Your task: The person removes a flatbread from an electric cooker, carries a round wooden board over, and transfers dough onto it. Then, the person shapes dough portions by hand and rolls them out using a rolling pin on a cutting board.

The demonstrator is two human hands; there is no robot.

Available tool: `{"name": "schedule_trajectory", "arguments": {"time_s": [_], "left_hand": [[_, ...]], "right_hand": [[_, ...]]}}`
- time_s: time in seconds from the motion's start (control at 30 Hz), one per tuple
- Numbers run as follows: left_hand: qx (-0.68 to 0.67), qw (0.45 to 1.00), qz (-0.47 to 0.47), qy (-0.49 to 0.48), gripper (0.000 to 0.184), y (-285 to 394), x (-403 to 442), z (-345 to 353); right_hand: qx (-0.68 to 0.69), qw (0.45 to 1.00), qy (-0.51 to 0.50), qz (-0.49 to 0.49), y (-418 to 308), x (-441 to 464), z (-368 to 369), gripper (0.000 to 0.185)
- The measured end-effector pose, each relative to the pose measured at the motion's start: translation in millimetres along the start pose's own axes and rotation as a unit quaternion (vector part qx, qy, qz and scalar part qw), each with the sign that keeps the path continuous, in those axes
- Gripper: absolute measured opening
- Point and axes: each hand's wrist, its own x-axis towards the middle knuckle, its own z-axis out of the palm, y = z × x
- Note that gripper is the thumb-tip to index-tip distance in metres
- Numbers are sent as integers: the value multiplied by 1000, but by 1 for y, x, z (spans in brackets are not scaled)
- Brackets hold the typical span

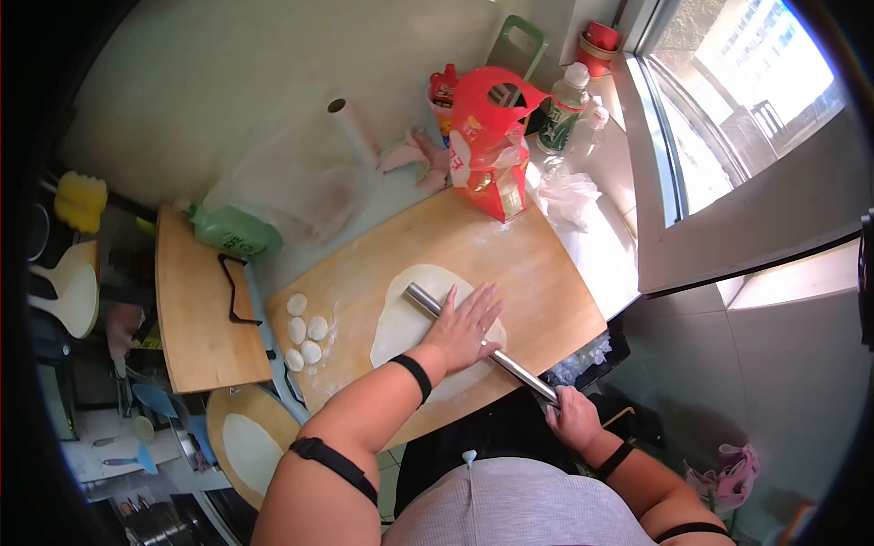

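Note:
A flattened sheet of dough [398,320] lies on the wooden board [537,264], under a metal rolling pin [519,370] set at a slant across it. My left hand [462,329] rests open over the middle of the pin, its fingers spread and stretched towards the far side. My right hand [575,420] is closed around the pin's near right end, past the edge of the board. Several small round dough pieces [297,329] sit together at the board's left side. Part of the sheet is hidden beneath my left hand and forearm.
A red bag [492,136] stands on the board's far edge, near a plastic bottle [564,109]. To the left are a green bottle [235,231], a second wooden board [205,318] and a round board [228,405] bearing flat dough. An open window [719,118] is at right.

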Motion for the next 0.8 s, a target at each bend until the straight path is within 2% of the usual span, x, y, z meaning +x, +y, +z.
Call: {"name": "schedule_trajectory", "arguments": {"time_s": [0.03, 0.13, 0.23, 0.3, 0.37, 0.43, 0.5, 0.57, 0.6, 0.73, 0.8], "left_hand": [[2, 1000, 5, 0, 72, 0, 15, 0], [-23, 991, -35, 125, 66, 4, 63, 9], [-41, 986, -61, 148, 61, 6, 104, 15], [-53, 982, -52, 175, 57, 16, 112, 13], [-105, 950, 19, 295, 59, 36, 104, 10], [-160, 934, 51, 314, 60, 61, 89, -6], [-162, 937, 49, 304, 63, 75, 78, -6], [-153, 953, 30, 259, 68, 77, 71, 2], [-115, 979, -6, 170, 74, 73, 65, -2], [-96, 987, -40, 121, 80, 48, 41, 7], [-93, 987, -114, 64, 82, 33, 25, 8]], "right_hand": [[0, 1000, 4, 3, 0, 2, -3, 33], [-58, 996, 61, 34, 4, 13, -12, 35], [-66, 993, 97, 32, 13, 21, -11, 35], [-57, 993, 93, 45, 21, 19, -10, 32], [-1, 995, 92, 30, 24, 18, -14, 32], [-5, 996, 91, 6, 28, 10, -6, 33], [21, 999, 40, 31, 23, 3, -4, 33], [24, 1000, 18, 0, 13, 1, -1, 32], [30, 1000, 4, 5, 9, -1, 0, 32], [37, 998, -40, 13, -6, -2, 9, 31], [36, 998, -55, 11, -13, -1, 14, 30]]}}
